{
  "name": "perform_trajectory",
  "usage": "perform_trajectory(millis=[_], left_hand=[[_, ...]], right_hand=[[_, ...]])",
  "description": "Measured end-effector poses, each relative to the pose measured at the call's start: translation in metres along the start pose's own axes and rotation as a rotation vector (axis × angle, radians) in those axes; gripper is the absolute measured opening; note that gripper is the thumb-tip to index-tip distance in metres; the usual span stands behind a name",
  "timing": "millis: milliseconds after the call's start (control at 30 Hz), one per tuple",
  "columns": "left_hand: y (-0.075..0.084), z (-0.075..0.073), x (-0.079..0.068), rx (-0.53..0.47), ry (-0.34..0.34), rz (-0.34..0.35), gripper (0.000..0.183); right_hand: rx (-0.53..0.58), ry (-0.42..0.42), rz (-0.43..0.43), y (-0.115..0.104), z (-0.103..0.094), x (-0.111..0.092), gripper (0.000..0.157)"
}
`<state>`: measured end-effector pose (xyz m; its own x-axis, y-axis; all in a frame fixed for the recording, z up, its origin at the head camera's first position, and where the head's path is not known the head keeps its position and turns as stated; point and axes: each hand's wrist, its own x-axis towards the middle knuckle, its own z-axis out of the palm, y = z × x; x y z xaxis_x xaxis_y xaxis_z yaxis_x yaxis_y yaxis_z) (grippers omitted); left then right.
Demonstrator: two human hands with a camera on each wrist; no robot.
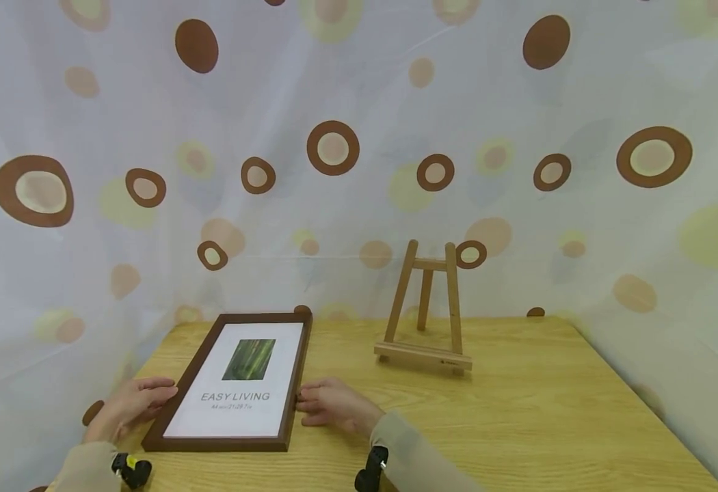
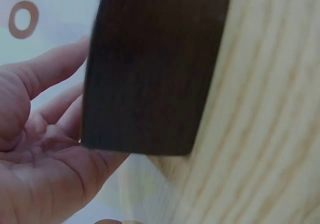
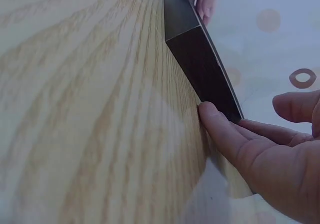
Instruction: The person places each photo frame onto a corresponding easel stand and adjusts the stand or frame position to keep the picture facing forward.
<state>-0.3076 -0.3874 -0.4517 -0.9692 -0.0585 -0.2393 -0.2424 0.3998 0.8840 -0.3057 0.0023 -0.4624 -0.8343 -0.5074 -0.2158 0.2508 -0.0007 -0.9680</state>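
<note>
Brown frame (image 1: 236, 386) lies flat on worktop (image 1: 531, 424), btwn L grip (image 1: 135, 403) & R grip (image 1: 336, 406); R fingertips (image 3: 208, 108) touch its R side, L ones at its L. Both grips relaxed, fingers loosely extended; forearms (image 1: 419, 452) reach fwd.

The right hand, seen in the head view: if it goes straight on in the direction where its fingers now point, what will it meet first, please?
Most likely the near long side of the picture frame; the right hand's fingertips already seem to touch it, though exact contact is hard to judge.
</note>
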Motion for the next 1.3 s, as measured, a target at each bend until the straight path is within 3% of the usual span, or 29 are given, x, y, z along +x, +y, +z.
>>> perform_trajectory(millis=[367, 633, 767, 933, 1200, 1300], left_hand=[[0.002, -0.001, -0.005, 0.073, -0.061, 0.01, 0.062], [-0.003, -0.008, -0.01, -0.058, -0.245, 0.018, 0.072], [-0.008, -0.011, -0.013, -0.029, -0.25, 0.008, 0.068], [-0.012, -0.008, -0.013, -0.061, -0.281, 0.005, 0.072], [-0.017, -0.007, -0.013, -0.2, -0.405, 0.052, 0.079], [-0.016, -0.006, -0.013, -0.245, -0.417, 0.069, 0.079]], right_hand=[[-0.012, 0.015, -0.013, -0.001, 0.002, -0.002, 0.035], [0.125, 0.127, -0.034, 0.003, 0.006, -0.003, 0.045], [0.167, 0.163, -0.026, 0.004, 0.011, -0.005, 0.049], [0.156, 0.157, -0.012, 0.005, 0.013, -0.005, 0.056], [0.142, 0.167, -0.042, 0.005, 0.007, -0.007, 0.061], [0.134, 0.166, -0.068, 0.003, 0.003, -0.008, 0.063]])
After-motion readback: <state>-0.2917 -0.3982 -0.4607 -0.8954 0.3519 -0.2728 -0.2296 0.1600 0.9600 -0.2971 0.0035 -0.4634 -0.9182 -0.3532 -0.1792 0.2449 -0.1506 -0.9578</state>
